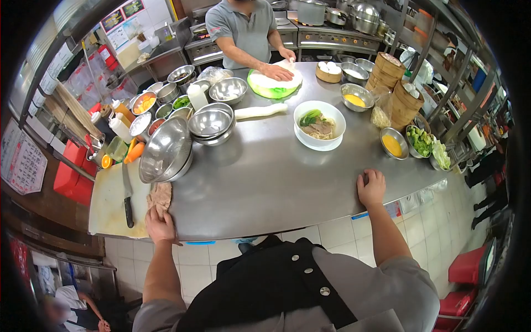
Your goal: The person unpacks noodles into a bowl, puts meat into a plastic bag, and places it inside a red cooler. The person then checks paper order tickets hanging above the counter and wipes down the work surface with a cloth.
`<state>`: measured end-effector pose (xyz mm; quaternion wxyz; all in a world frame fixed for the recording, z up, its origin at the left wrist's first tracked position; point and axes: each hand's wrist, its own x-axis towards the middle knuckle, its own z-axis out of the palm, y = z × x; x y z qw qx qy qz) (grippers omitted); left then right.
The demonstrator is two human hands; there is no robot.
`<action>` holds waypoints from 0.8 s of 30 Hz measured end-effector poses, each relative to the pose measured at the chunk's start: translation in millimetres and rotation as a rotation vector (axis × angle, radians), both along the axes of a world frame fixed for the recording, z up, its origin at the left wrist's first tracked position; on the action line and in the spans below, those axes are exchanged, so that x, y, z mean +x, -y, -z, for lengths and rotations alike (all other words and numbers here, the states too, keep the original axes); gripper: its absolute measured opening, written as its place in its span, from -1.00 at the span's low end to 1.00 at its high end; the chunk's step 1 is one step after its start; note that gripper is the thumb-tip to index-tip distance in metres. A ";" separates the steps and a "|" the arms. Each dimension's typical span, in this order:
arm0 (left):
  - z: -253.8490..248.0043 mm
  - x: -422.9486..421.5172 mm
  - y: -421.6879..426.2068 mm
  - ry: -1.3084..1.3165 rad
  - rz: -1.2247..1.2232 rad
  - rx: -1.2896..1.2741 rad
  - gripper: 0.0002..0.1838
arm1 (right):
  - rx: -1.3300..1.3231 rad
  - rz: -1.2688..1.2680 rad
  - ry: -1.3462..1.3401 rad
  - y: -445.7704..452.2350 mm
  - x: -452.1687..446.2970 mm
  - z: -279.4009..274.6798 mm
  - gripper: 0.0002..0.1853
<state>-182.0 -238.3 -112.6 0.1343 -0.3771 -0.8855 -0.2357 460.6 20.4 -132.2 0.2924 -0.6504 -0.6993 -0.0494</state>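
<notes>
My left hand (160,226) is at the near table edge, its fingers closed on the lower end of a crumpled beige cloth (160,195). Left of it lies a knife (128,199) with a black handle, on a white cutting board (105,191). Large steel bowls (166,152) stand just beyond the cloth. My right hand (371,187) rests on the steel table with its fingers curled in, nothing visible in them. Farther in, a white bowl (304,133) holds noodles, sliced meat and greens (311,117).
Across the steel table (265,188), a co-worker (243,27) has both hands at a white sheet on a green round. Bamboo steamers (406,104), egg-yellow bowls (392,145) and chopped greens (420,138) line the right. Squeeze bottles (119,128) and ingredient bowls crowd the left.
</notes>
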 end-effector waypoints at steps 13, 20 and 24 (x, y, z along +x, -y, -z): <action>0.3 -2.4 0.2 0.019 0.011 -0.003 -0.47 | 0.012 0.015 0.032 -1.4 -0.2 1.5 -0.68; 1.9 -5.0 -0.7 0.035 0.006 -0.022 -0.45 | 0.017 0.009 0.044 -2.0 -0.4 2.5 -0.68; 3.2 -7.1 -1.0 0.042 -0.017 -0.054 -0.44 | -0.007 0.022 0.050 -3.1 0.2 3.1 -0.68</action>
